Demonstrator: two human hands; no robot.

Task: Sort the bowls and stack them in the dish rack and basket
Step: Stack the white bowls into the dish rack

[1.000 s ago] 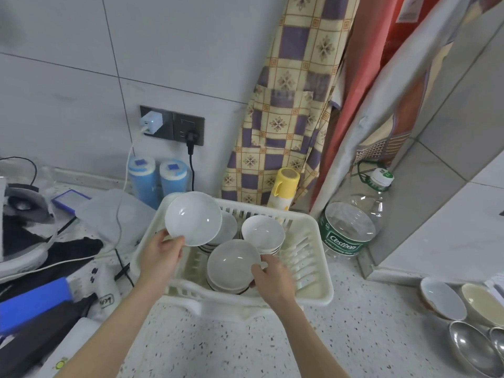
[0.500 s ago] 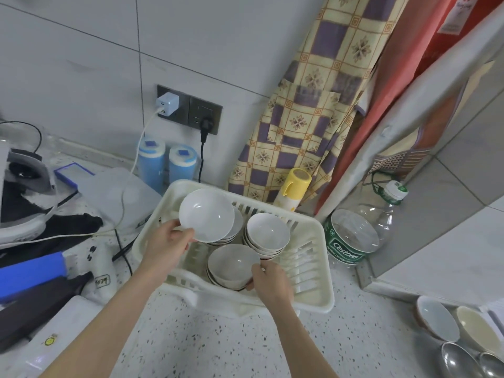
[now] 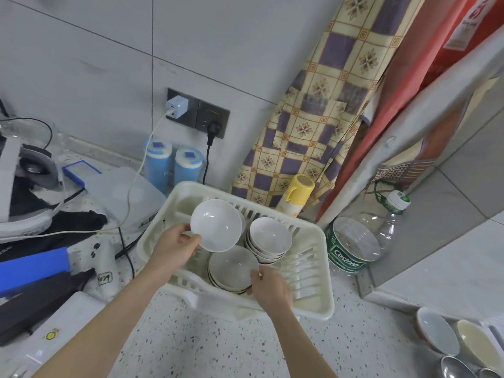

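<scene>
A person's left hand (image 3: 174, 245) grips a white bowl (image 3: 216, 225) by its rim, tilted above a cream dish rack (image 3: 313, 274) on the counter. The right hand (image 3: 271, 289) grasps the near stack of bowls (image 3: 231, 270) inside the rack, beside a second stack (image 3: 270, 240).

Both hands forward, left (image 3: 174, 245) pinching, right (image 3: 271, 289) curled in grip

Glossy white ceramic bowl (image 3: 216, 225), cream slatted plastic dish rack (image 3: 313, 271), speckled terrazzo counter (image 3: 218, 347) (purple-and-yellow checked cloth (image 3: 321, 105) behind)
</scene>
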